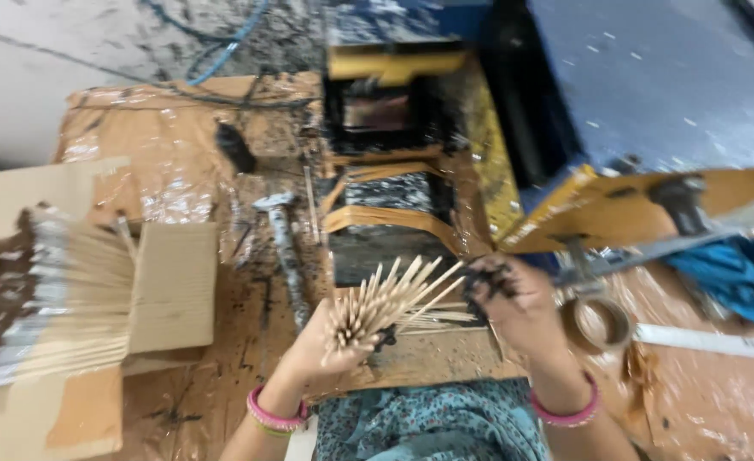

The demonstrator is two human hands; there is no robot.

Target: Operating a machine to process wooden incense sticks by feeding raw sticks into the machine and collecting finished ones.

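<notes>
Two hands are working close in front of you. Your left hand [321,346] is gripping a fanned bundle of thin bamboo sticks [385,303], fingers closed tight round its lower end, the tips spreading up and to the right above the small wooden board [428,358] at your lap. Your right hand [514,312] is sitting just beside the far ends of those sticks, fingers curled around a dark, blackish lump [488,282]; blur is hiding how firmly you are pinching it. Pink bangles [276,416] are ringing both wrists.

Off to your left, a cardboard box [172,286] is lying open with a big heap of finished sticks [61,299] resting against it, pale ends towards you. To your right, a roll of brown tape [599,324] is sitting on the plastic-covered table [163,154]. Farther out, the black-smeared, yellow-framed machine [394,111] is standing straight ahead, and a blue hose [223,51] is trailing across the floor beyond it.
</notes>
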